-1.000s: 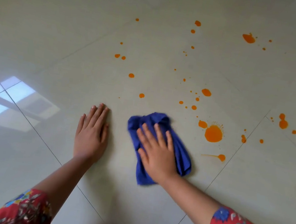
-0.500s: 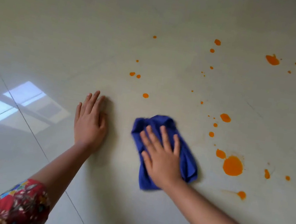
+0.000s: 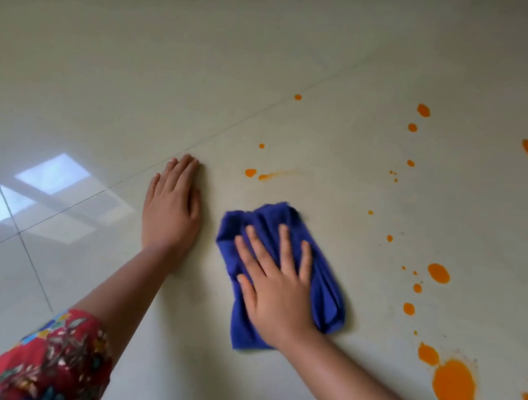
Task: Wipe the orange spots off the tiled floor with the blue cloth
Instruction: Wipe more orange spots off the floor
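A crumpled blue cloth [image 3: 326, 277] lies on the pale tiled floor [image 3: 309, 69]. My right hand [image 3: 277, 284] presses flat on it with the fingers spread. My left hand [image 3: 171, 206] rests flat on the bare floor to the left of the cloth, fingers together. Several orange spots dot the floor to the right; the largest orange blot [image 3: 454, 382] lies at the lower right. A small orange spot [image 3: 250, 173] and a smeared orange streak [image 3: 273, 174] lie just beyond the cloth.
Grout lines [image 3: 25, 250] cross the glossy tiles at the left, where a bright window reflection [image 3: 50, 173] shines. My red flowered sleeves [image 3: 49, 366] show at the bottom corners.
The view has swung left and nearer. The spot that lay just beyond the cloth is gone, and one spot farther out is now smeared into a streak. My left hand has stayed planted.
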### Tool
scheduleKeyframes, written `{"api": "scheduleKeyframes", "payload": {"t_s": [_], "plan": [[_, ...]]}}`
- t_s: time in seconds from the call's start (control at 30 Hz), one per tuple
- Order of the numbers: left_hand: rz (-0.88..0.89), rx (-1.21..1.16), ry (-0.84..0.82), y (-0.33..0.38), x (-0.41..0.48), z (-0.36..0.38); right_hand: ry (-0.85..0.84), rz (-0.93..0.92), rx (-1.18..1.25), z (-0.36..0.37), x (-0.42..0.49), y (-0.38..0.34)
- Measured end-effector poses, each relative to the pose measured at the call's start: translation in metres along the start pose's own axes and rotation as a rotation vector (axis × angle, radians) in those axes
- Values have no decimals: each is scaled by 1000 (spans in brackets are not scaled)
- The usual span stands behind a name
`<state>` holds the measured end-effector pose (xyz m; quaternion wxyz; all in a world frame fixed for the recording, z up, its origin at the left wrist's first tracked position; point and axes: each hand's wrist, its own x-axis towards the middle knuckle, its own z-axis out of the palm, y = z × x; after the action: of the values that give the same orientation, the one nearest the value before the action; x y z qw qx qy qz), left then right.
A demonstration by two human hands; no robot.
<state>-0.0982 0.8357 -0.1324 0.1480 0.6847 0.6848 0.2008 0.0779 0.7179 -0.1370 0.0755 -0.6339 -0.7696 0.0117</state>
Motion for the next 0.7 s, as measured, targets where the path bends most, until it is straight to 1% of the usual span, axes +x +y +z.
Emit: {"api": "scheduleKeyframes", "payload": {"t_s": [0.03,0.07,0.1,0.13,0.2,0.27,0.3,0.33,0.37,0.43,0.5,0.57,0.6,0.63,0.7], "plan": [[-11,-11,2,-1,0,-1,-25,-84,33,1,22,0],[-18,-12,3,-2,0,-1,-38,-130,50,3,50,4],[-18,-4,2,-3,1,-2,-48,-138,40,6,79,12],[-16,7,-5,-2,1,-2,-65,-105,25,7,105,24],[-28,28,-20,-1,1,-1,-58,77,-7,9,134,58],[-42,52,-42,0,4,-1,8,290,-20,8,121,78],[-45,68,-51,1,5,0,27,353,-48,6,106,75],[-45,89,-58,1,4,1,28,365,-69,5,86,64],[-49,102,-69,1,6,1,9,319,-76,4,72,48],[-50,111,-80,1,7,0,-43,116,-36,4,62,18],[-55,105,-83,1,6,1,-79,-64,16,6,85,4],[-59,102,-98,1,8,0,-109,-141,14,8,134,11],[-55,105,-113,1,8,-1,-126,-129,-15,9,157,21],[-54,109,-124,1,8,-2,-127,-69,-40,10,173,37],[-64,111,-150,0,9,-2,-92,176,-87,7,173,74]]}}
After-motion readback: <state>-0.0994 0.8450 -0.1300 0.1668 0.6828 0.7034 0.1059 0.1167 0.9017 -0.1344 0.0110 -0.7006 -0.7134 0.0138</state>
